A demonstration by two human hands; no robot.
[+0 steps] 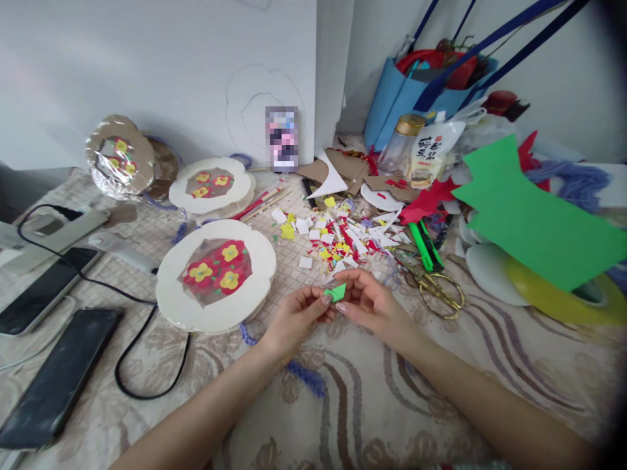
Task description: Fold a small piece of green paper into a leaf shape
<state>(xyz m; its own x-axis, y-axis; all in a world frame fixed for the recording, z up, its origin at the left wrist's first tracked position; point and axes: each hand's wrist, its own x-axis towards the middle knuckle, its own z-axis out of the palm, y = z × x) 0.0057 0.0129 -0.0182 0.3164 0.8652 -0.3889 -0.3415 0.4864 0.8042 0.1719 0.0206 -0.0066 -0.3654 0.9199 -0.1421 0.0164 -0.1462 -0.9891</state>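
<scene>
A small folded piece of green paper (336, 293) is pinched between both hands near the middle of the view. My left hand (304, 312) holds its left side with thumb and fingers. On its right side, the fingers of my right hand (366, 301) close on or against the paper. Just beyond the hands lies a heap of paper scraps (337, 238) in white, red and yellow. A white scalloped disc (169, 287) with red and yellow flowers in its centre is to the left. Gold-handled scissors (441, 294) rest to the right of my right hand.
A large green sheet (533, 215) lies at right, near a green cutter (426, 247). Behind stand a blue bag (386, 101) and a jar (398, 147). Phones (61, 372) and a black cable (117, 365) are at left, with more flowered discs (181, 189) behind.
</scene>
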